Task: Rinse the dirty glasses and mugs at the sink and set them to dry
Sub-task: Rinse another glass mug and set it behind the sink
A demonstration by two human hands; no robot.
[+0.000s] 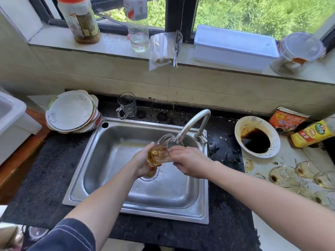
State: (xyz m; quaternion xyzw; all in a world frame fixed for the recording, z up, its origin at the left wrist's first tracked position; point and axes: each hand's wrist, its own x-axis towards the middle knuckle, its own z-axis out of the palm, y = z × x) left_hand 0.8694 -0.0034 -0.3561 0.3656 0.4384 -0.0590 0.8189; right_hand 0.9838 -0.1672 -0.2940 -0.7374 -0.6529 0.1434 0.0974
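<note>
Rinsing a glass mug (pixel 160 153) at the tap (pixel 192 124)
Left hand (pixel 143 161) and right hand (pixel 190 163) both grip the tilted mug — next, the brown drink likely needs tipping out.

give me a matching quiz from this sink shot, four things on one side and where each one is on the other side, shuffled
1. amber-stained mug
2. clear mug
3. plate stack
4. bowl of dark liquid

a. on the counter left of the sink
b. on the counter right of the sink
c. tilted under the faucet
d. upright behind the sink

Pairs: 1-c, 2-d, 3-a, 4-b
</note>
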